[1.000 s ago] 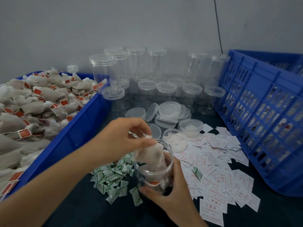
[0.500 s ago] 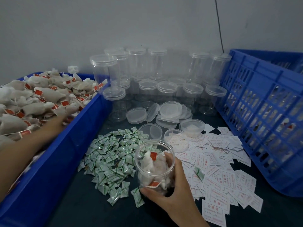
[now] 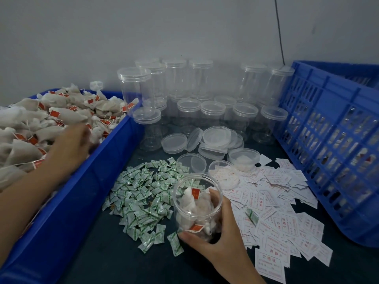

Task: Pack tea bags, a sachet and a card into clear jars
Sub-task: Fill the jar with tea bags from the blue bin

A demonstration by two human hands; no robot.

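Gripping jar (image 3: 191, 203): right hand (image 3: 218, 237); left hand (image 3: 69, 144) blurred among tea bags (image 3: 67, 116), grasp unclear.

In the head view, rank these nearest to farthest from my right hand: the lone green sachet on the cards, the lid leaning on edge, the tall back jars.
1. Lone green sachet: on the cards, just right of the right hand gripping the open jar.
2. Leaning lid: halfway back, centre.
3. Tall back jars: against the wall.
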